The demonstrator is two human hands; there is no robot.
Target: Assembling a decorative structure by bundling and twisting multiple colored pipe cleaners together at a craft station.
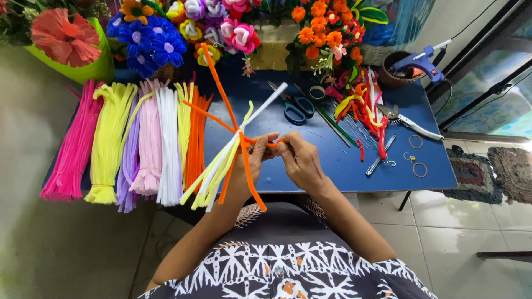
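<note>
Your left hand (256, 156) is clamped around a small bunch of pipe cleaners (224, 160), yellow, white and orange, which cross just above your lap and fan out to the left and upward. Your right hand (301, 160) sits right beside it, fingertips pinched together on a short orange pipe cleaner end (272, 144) that runs between your two hands. Both hands hover over the near edge of the blue table (332, 166). To your left on that table, bundles of loose pipe cleaners lie side by side: pink (75, 147), yellow (108, 144), lilac and pale pink, white (168, 147), then orange (195, 141). Just past your hands lie blue-handled scissors (292, 106), with a roll of tape (317, 92) near them. To the right of those rests a heap of red, yellow and orange stem pieces (366, 111), then pliers (407, 119) and a few small rings (419, 169). Farther back, a blue glue gun (421, 61) stands in a dark pot, and finished pipe-cleaner flowers (233, 27) in many colours line the far edge.
</note>
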